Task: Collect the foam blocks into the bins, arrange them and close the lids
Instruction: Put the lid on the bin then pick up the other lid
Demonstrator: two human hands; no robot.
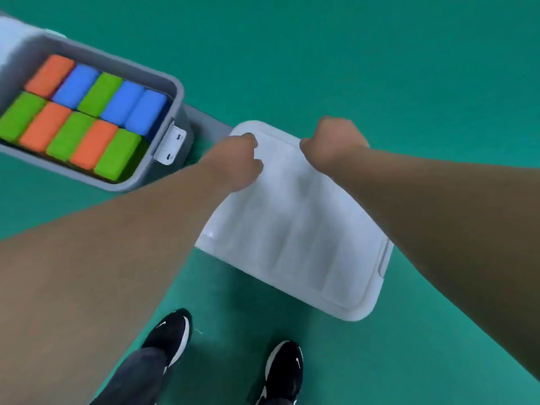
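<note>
White translucent plastic lid [295,229], rectangular with rounded corners and shallow ribs running along its length, lies tilted across the middle of the view above the green floor [380,68], its far end higher than its near end. Both bare forearms reach forward and down to that far end. The left hand [236,162] sits at the far left corner, back of the hand up, wrist straight, its fingers [253,165] curled tight and clenched on the lid's edge. The right hand [336,138] is bunched like a fist over the far edge, knuckles up, grasping the rim, though its fingertips are hidden beneath the hand. The two hands are near each other, with a bare stretch of lid between them. A grey strip [209,121] shows just beyond the left hand, partly under the lid; what it belongs to cannot be told. To the left, on the floor, stands an open grey plastic bin [178,92], well filled with rounded foam blocks [99,95] packed side by side in two rows: orange, blue, green, blue, blue in the far row, and green, orange, green, orange, green in the near row. A white latch [171,144] hangs on the bin's end wall nearest the left hand. Below, two black shoes [172,334] with white soles stand on the floor, dark trouser legs above them.
</note>
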